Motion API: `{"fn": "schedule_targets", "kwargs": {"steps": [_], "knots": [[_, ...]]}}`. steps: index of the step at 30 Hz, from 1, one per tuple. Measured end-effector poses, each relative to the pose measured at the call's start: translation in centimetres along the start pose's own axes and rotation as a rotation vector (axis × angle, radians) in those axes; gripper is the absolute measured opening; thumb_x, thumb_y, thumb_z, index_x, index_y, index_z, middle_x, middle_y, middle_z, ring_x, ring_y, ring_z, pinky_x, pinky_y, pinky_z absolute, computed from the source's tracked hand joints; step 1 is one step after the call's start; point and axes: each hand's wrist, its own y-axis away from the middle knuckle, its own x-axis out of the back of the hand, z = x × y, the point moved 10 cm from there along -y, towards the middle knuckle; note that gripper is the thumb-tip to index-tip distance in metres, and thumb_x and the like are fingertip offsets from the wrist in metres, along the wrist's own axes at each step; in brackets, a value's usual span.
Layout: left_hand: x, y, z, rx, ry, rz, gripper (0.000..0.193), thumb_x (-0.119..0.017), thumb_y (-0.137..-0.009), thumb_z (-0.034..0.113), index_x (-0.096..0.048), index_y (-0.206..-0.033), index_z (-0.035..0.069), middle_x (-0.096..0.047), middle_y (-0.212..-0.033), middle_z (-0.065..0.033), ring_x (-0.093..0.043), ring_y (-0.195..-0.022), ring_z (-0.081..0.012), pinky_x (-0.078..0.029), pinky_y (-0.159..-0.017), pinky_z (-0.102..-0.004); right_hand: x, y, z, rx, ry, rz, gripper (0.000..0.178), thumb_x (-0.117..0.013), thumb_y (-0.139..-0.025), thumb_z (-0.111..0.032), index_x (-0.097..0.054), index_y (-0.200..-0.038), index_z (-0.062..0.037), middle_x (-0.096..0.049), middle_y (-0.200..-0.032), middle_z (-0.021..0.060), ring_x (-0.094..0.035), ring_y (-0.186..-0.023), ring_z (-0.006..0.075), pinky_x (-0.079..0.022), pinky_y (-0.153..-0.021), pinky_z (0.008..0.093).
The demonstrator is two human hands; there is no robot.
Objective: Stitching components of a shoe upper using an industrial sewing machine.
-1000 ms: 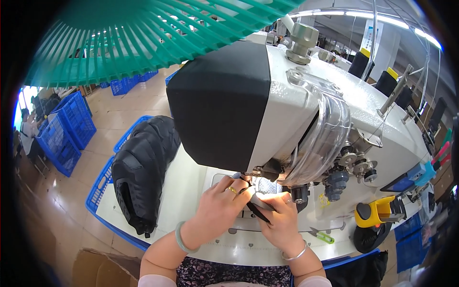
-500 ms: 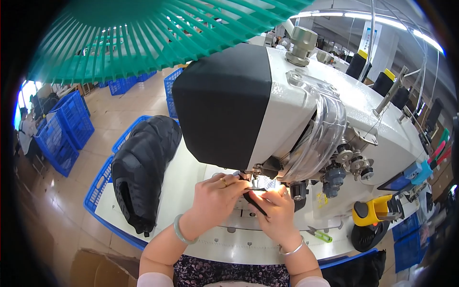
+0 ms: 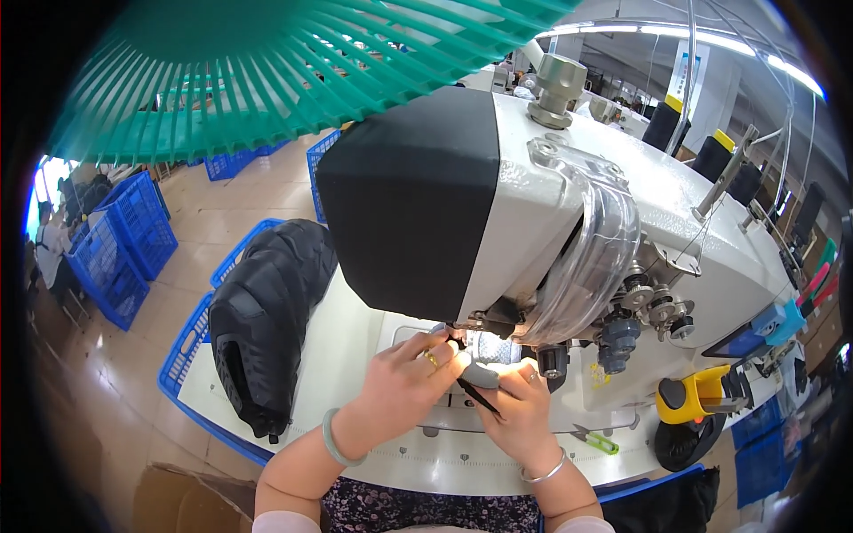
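Observation:
Both of my hands meet under the head of a white and black sewing machine (image 3: pixel 409 209), close to its lit needle area. My left hand (image 3: pixel 395 382), wearing a ring and a pale bangle, is closed, with fingertips pinching one end of a narrow black strip (image 3: pixel 480 399). My right hand (image 3: pixel 520 410) is closed on the strip's other side, thumb and fingers pressed together. A small grey rounded piece (image 3: pixel 480 377) shows between the hands by the strip; whether it is joined to the strip I cannot tell. The needle itself is hidden.
A dark puffy bundle (image 3: pixel 271 320) lies on the table's left, beside a blue basket (image 3: pixel 187 351). Green-handled thread snips (image 3: pixel 601 442) and a yellow holder (image 3: pixel 689 391) are on the right. A green fan cage (image 3: pixel 204 115) hangs overhead. Blue crates (image 3: pixel 108 266) stand on the floor.
My fingers have shifted on the black strip, and the grey rounded piece now shows between my hands. My left hand's fingers have turned slightly. The snips and bundle have stayed in place.

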Motion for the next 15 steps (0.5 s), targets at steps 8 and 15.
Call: {"fn": "schedule_targets", "kwargs": {"steps": [8,15], "knots": [[-0.11,-0.29,0.05,-0.016,0.028,-0.044,0.022,-0.061,-0.070,0.008,-0.062,-0.092,0.005,-0.061,-0.096,-0.0058,-0.063,-0.100,-0.0231,-0.057,-0.069,-0.0308,0.05,0.13,0.08,0.001,0.012,0.037,0.029,-0.077,-0.060,-0.005,-0.073,-0.088,-0.0122,-0.058,-0.081,-0.0010,-0.052,-0.075,0.0202,-0.042,-0.064,0.0332],[0.19,-0.58,0.82,0.030,-0.021,-0.025,0.022,-0.061,-0.070,0.008,-0.061,-0.092,0.005,-0.059,-0.095,-0.0064,-0.062,-0.092,-0.0209,-0.055,-0.074,-0.0310,0.06,0.28,0.09,-0.003,0.024,0.001,0.035,-0.074,-0.058,-0.002,-0.072,-0.092,-0.0115,-0.059,-0.085,0.0002,-0.053,-0.078,0.0227,-0.042,-0.065,0.0351]]}}
